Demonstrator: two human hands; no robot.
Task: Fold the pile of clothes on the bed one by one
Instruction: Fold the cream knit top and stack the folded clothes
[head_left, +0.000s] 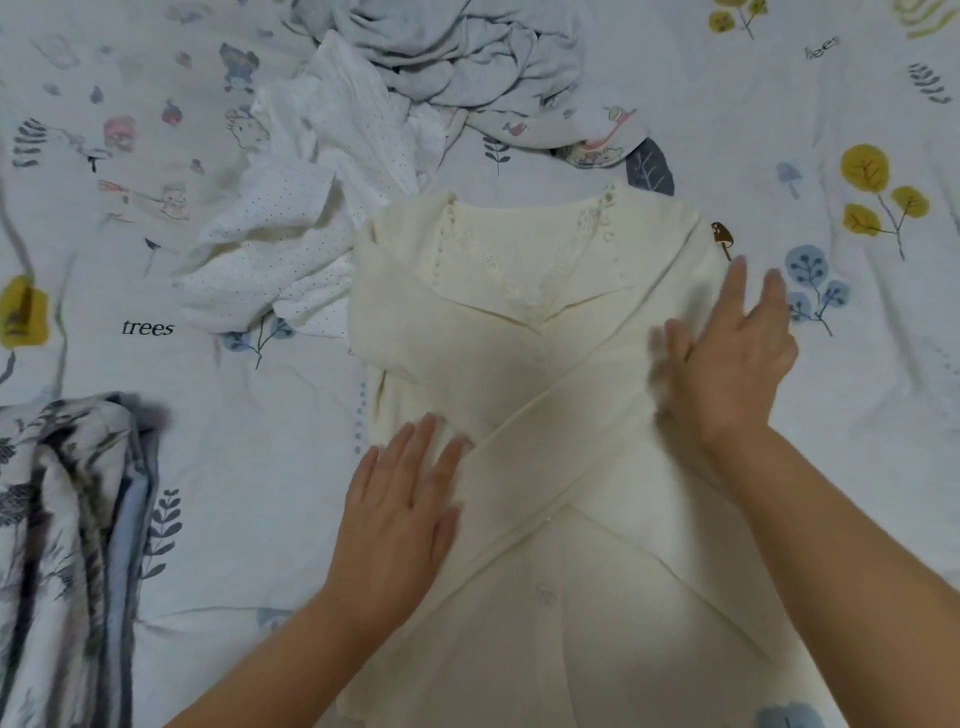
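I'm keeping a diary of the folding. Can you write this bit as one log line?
step: smoothing crossed sleeves | item: cream cardigan | left hand: flat on it | right hand: flat on it | unfolded pile: waiting

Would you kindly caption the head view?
Both hands, left and right, press flat on a cream top, sleeves crossed, on the bed.

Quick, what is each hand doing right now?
Left hand: open, flat on the cream cardigan.
Right hand: open, fingers spread, pressing the cardigan's folded sleeve.

Cream top (519, 395): matt fine-ribbed knit, lace-trimmed neckline; white garment (291, 249): thin dotted cloth; sheet (234, 441): smooth matt printed cotton-like fabric.
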